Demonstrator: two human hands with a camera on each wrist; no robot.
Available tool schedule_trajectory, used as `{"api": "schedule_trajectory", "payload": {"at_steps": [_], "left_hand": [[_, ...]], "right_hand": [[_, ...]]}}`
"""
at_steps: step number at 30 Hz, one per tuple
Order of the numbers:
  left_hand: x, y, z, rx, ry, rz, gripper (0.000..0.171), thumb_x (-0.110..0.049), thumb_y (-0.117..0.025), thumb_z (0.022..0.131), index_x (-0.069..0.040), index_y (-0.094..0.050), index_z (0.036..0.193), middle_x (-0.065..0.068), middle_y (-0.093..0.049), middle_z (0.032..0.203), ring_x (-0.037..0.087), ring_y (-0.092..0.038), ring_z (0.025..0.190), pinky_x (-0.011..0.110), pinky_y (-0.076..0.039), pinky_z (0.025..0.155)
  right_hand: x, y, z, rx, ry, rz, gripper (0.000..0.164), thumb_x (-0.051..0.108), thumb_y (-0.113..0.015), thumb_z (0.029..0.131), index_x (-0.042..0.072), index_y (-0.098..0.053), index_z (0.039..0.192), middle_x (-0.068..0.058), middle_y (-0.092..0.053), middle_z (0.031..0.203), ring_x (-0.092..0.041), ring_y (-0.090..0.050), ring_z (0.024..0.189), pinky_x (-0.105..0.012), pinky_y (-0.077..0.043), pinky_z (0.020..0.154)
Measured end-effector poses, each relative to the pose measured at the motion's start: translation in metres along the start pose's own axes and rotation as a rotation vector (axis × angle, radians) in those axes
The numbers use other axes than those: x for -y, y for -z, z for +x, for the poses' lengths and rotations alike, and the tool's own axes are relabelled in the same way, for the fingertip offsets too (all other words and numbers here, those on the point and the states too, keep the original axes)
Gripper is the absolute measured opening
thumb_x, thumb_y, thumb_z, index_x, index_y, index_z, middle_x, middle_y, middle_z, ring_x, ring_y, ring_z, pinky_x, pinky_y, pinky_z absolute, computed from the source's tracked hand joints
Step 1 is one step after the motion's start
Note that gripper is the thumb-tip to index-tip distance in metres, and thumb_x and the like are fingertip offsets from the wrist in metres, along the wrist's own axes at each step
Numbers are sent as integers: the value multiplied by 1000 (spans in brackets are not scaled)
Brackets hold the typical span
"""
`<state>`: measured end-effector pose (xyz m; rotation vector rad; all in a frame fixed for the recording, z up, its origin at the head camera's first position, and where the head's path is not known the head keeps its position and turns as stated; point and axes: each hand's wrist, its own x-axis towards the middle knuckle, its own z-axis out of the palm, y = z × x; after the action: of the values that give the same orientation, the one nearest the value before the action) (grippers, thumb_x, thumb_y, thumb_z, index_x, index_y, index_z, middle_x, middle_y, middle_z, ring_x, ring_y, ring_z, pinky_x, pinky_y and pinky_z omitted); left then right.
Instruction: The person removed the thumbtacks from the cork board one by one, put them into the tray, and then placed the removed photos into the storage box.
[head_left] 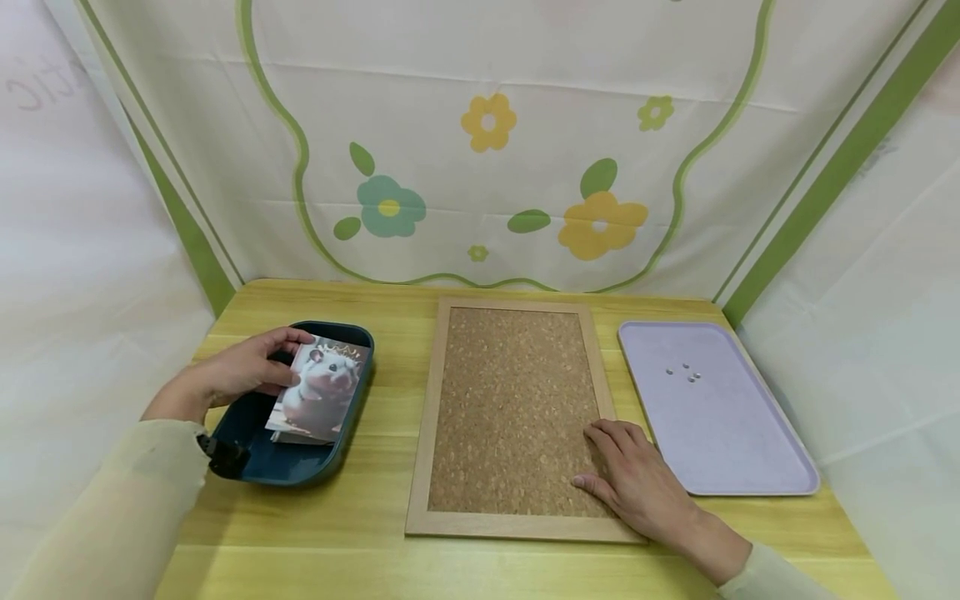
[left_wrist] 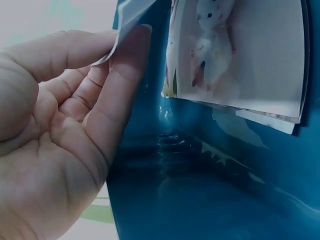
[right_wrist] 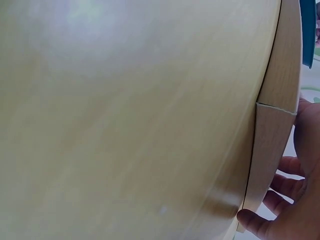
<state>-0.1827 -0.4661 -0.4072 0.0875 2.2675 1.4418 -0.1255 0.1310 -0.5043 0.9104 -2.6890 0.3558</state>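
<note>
My left hand is over a dark teal bin and pinches the upper left edge of a picture card with a white hamster on it. In the left wrist view, thumb and finger grip the held card's thin edge, while more stacked picture cards lie against the bin's side. On the right side of a wood-framed cork board rests my right hand, thumb and fingertips over the cork. The right wrist view shows that hand's fingers along the board's frame.
A lavender tray stands right of the board with several small silvery pieces on it. All of it is on a yellow wood-grain table. A white flower-print cloth hangs behind, with white cloth on both sides.
</note>
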Motion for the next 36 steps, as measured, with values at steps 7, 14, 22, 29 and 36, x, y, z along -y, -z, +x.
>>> {"api": "schedule_trajectory", "payload": {"at_steps": [7, 14, 22, 29, 36], "left_hand": [[-1, -4, 1, -23, 4, 36, 72, 1, -65, 99, 2, -26, 160, 26, -36, 139, 23, -61, 97, 40, -61, 83], [-3, -9, 2, -42, 20, 72, 70, 2, -64, 99, 2, -29, 159, 27, -35, 139, 26, -59, 96, 40, -60, 83], [-3, -10, 1, -54, 43, 119, 69, 0, -64, 99, 3, -29, 159, 28, -37, 139, 27, -59, 95, 39, -60, 80], [-15, -21, -5, -108, 106, 370, 58, -1, -59, 101, 12, -33, 151, 37, -44, 139, 26, -65, 87, 41, -61, 73], [-42, -38, -16, -167, 134, 694, 53, -10, -57, 101, 14, -46, 147, 26, -61, 120, 22, -61, 76, 37, -52, 68]], "right_hand": [[0, 0, 1, 3, -2, 5, 62, 43, -77, 96, 0, -63, 138, -16, -61, 138, -38, -57, 126, -56, -54, 98], [0, -1, 1, 11, -4, 7, 62, 44, -76, 97, 1, -63, 139, -15, -61, 139, -37, -57, 128, -57, -54, 98], [0, -1, 1, 9, -2, 8, 62, 44, -76, 96, 2, -63, 139, -15, -61, 139, -37, -57, 127, -57, -54, 97], [0, -1, 2, 7, 4, 12, 62, 44, -77, 96, 1, -63, 138, -15, -61, 139, -37, -57, 127, -57, -54, 97], [2, 8, 9, 49, -30, 18, 60, 45, -76, 97, 3, -63, 137, -14, -64, 136, -37, -59, 126, -58, -54, 99]]}}
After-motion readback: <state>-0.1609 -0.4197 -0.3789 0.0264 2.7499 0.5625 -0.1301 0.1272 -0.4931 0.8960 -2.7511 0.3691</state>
